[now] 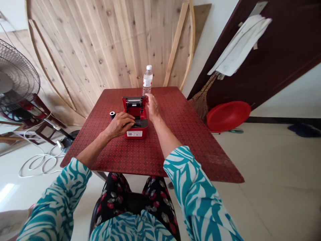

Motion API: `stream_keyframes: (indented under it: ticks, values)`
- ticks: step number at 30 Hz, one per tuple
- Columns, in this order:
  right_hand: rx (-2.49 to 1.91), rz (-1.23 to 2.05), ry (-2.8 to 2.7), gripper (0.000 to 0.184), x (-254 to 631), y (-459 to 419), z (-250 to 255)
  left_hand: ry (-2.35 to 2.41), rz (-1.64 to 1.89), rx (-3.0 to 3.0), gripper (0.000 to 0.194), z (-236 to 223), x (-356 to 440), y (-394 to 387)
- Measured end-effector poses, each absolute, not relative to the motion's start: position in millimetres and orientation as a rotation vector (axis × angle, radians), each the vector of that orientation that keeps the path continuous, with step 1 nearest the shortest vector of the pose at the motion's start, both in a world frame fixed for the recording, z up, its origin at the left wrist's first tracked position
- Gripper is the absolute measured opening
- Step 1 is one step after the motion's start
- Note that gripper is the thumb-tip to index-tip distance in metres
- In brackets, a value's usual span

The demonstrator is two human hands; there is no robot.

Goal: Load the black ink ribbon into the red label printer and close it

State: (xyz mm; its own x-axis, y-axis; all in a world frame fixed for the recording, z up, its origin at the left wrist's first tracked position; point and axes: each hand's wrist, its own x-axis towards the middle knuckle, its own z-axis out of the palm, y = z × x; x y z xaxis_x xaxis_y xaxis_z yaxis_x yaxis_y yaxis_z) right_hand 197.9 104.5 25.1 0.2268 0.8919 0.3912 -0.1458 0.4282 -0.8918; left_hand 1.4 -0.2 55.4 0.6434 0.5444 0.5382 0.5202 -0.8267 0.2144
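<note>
In the head view, both hands are at a red printer, which stands on the table between them with its lid up. The left hand lies palm down over the near left part of the printer, fingers bent together and reaching across the open top; whether they pinch anything cannot be told, as the fingertips sink into dark parts. The right hand is at the right edge of the raised lid, fingers bent and close together, with the fingertips at its corner; its grip cannot be made out.

A silver roller shows in the lid, between the hands and beyond the left one. Just past the left hand, on its outer side, is a black roll with a white ring at its end, partly hidden. A white label faces the person on the printer's front, below the left fingers.

Just beyond the right fingertips stands a clear bottle with a white cap. Well off to the left hand's side is a fan; to the right hand's side, a red basin.
</note>
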Motion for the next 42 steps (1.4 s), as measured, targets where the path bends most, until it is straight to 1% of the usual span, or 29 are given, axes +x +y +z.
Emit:
stream_keyframes:
  ticks: [3,7,12,13,16,17,18,19,22,29,32,35,37,39,42]
  values:
    - [-0.856,0.859,-1.113,0.046,201,79,16,1.032,1.021,2.869,0.021,55,1,-3]
    - [-0.863,0.73,-1.115,0.045,198,44,-3,1.08,1.172,2.9,0.02,54,1,-4]
    - [-0.903,0.612,-1.062,0.046,187,27,-24,1.031,1.208,2.754,0.026,39,-6,-6]
    - [-0.907,0.595,-1.051,0.046,186,27,-27,1.045,1.242,2.702,0.034,32,-7,-8]
    - [-0.908,0.559,-1.043,0.048,184,27,-31,1.175,1.333,2.545,0.076,12,-11,-13]
    - [-0.905,0.551,-1.057,0.049,184,27,-32,1.214,1.335,2.508,0.087,5,-12,-14]
    - [-0.902,0.545,-1.074,0.049,184,27,-32,1.236,1.327,2.481,0.093,-1,-12,-14]
    - [-0.898,0.54,-1.085,0.05,184,27,-33,1.242,1.317,2.46,0.094,-6,-12,-14]
    - [-0.893,0.537,-1.094,0.053,183,26,-34,1.212,1.307,2.42,0.089,-13,-13,-11]
    - [-0.908,0.537,-1.048,0.054,180,25,-35,1.201,1.292,2.418,0.082,-9,-16,-8]
    - [-0.898,0.564,-1.035,0.05,179,24,-35,1.176,1.31,2.395,0.087,-13,-17,-6]
    - [-0.908,0.679,-0.874,0.045,177,24,-38,1.174,1.331,2.303,0.103,-21,-18,-3]
    - [-0.933,0.773,-0.709,0.044,175,26,-41,1.176,1.355,2.234,0.109,-25,-18,-2]
    - [-0.952,0.83,-0.642,0.042,174,27,-43,1.173,1.361,2.176,0.106,-28,-18,-2]
    - [-0.96,0.848,-0.706,0.04,173,26,-44,1.144,1.346,2.102,0.097,-29,-15,-4]
